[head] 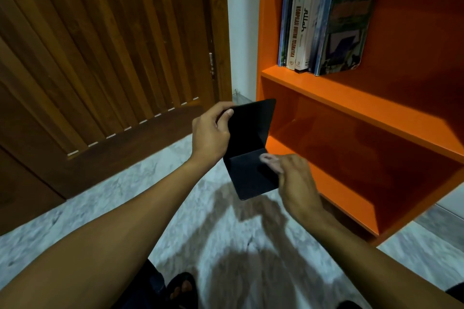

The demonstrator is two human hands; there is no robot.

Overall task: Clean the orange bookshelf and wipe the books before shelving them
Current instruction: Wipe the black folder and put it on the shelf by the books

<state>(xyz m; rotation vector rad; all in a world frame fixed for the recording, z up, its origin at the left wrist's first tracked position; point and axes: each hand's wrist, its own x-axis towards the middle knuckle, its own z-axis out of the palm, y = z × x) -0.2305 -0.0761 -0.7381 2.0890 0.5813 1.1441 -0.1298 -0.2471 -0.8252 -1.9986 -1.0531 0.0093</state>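
Marbled grey floor stretches under me, with a slatted brown wooden door ahead on the left and the orange bookshelf standing at the floor's right side. On its upper shelf a row of books stands upright against the left wall, the outermost one leaning slightly. The compartment below them shows only bare orange boards. I hold a black folded cover, bent open like a thin book, in the air just in front of the bookshelf's left edge. My left hand grips its upper flap, thumb curled over the top edge. My right hand is at the lower flap, its fingers blurred against the dark face; I cannot tell whether they pinch it or merely press on it. My sandalled foot shows at the bottom.
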